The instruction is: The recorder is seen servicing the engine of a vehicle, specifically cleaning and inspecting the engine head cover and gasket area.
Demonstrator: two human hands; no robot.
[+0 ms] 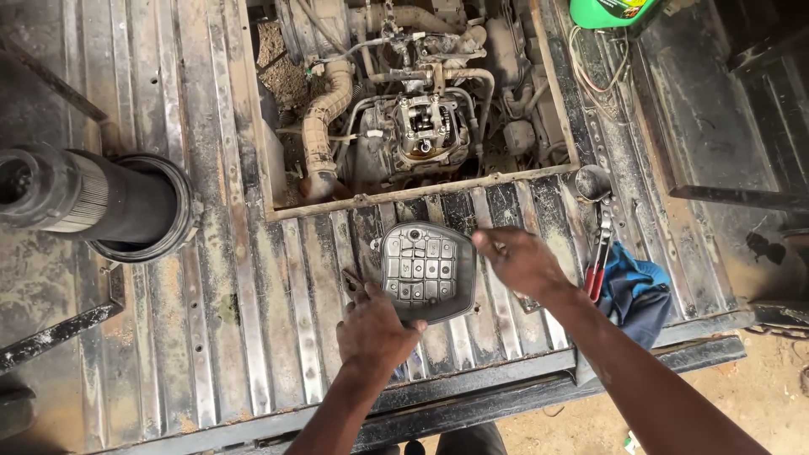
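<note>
**A:** Two hands are in play over one grey metal engine cover (427, 271), which lies inside-up on the ribbed metal truck bed (253, 320), just in front of the open hatch.

**B:** The left hand (373, 330) grips the cover's near edge, fingers curled around it. The right hand (518, 259) hovers at the cover's far right corner, fingers loosely spread, holding nothing I can make out.

**A:** Count it up: one cover, with a grid of ribs cast inside it. One exposed engine (421, 126) down in the rectangular opening, and one corrugated hose (324, 114) bending along its left side.

**B:** To the right there is one pair of red-handled pliers (600, 257), lying just beside one blue cloth (636, 291). One small dark cup (592, 181) sits at the hatch corner above them.

**A:** On the far left, one big cylindrical air filter (93, 202) lies on its side, pleated and pale at one end, with a black ring at the other.

**B:** The bed itself is worn, rusty sheet steel, scuffed and dusty. We're outdoors, and sandy ground (758, 388) shows past the tailgate edge at lower right.

**A:** Packaging? Just one green plastic container (613, 12) at the top edge, cut off by the frame, with a label too partial to describe.
</note>
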